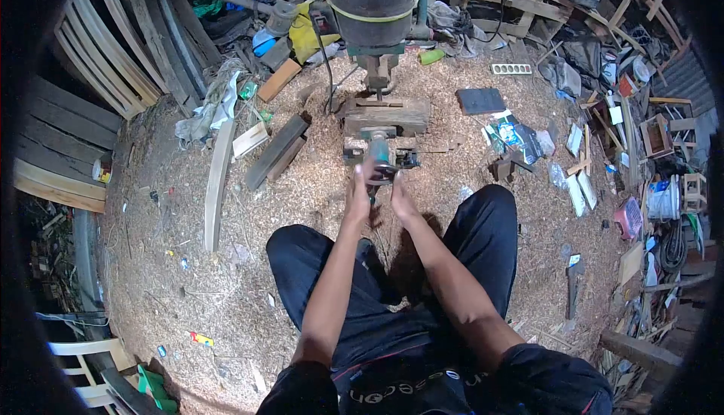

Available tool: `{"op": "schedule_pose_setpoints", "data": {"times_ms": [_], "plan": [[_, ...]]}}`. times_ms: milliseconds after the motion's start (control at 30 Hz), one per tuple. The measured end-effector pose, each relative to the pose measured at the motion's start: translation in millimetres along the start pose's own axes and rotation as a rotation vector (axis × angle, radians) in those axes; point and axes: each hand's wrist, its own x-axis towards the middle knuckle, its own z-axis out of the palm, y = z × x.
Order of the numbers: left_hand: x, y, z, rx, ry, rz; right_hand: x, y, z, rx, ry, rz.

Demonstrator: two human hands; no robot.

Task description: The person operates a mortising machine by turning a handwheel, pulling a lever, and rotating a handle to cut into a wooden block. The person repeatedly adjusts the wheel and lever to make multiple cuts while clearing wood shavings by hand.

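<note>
A dark round handwheel sits at the front of a greenish machine vise, between my two hands. At the wheel's left edge is my left hand, its stretched fingers smeared by motion. My right hand stands at the right edge, open, its fingertips right at the rim. A wooden block lies behind the vise, under the spindle of an upright machine with a dark cylindrical body. A strip of wood lies on top of that block.
Wood shavings cover the floor. Dark timber pieces and a long pale board lie to the left. On the right are a dark slab, a power strip and a pink basket. Curved slats lean at far left.
</note>
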Motion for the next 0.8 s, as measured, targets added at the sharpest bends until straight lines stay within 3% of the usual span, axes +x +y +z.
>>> {"op": "schedule_pose_setpoints", "data": {"times_ms": [33, 133, 167, 233, 267, 300, 400, 533, 633, 800], "plan": [[4.3, -4.2, -3.9, 0.003, 0.038, -0.024, -1.5, -2.8, -2.9, 0.063, -0.052, 0.175], [7.9, -12.0, 3.7, 0.075, 0.136, -0.194, -0.8, 3.3, 4.1, -0.218, -0.072, -0.485], [2.2, -7.1, 15.4, 0.081, 0.127, -0.235, 0.5, 21.3, 13.4, -0.174, 0.041, -0.498], [-8.3, 19.9, 29.0, 0.023, 0.066, -0.168, 25.7, 92.7, 33.3, -0.125, 0.010, -0.336], [-10.6, 31.7, 31.7, 0.037, 0.053, -0.091, 41.0, 135.2, 38.5, -0.132, -0.009, -0.224], [-4.9, 39.7, 27.8, 0.246, 0.086, 0.118, 51.9, 167.7, 38.5, -0.144, 0.011, -0.166], [29.8, 42.0, 5.0, 0.128, 0.320, -0.116, 48.8, 61.7, -32.5, 0.217, 0.223, 0.123], [99.6, 0.8, -28.6, 0.135, 0.297, -0.108, 119.9, 56.0, -53.2, 0.014, 0.251, -0.093], [136.1, -22.0, -41.7, 0.222, 0.279, -0.105, 135.0, 3.6, -68.2, 0.214, 0.044, 0.065], [158.9, -40.9, -52.8, 0.195, 0.281, -0.064, 150.6, -25.1, -61.1, 0.316, -0.156, -0.028]]}}
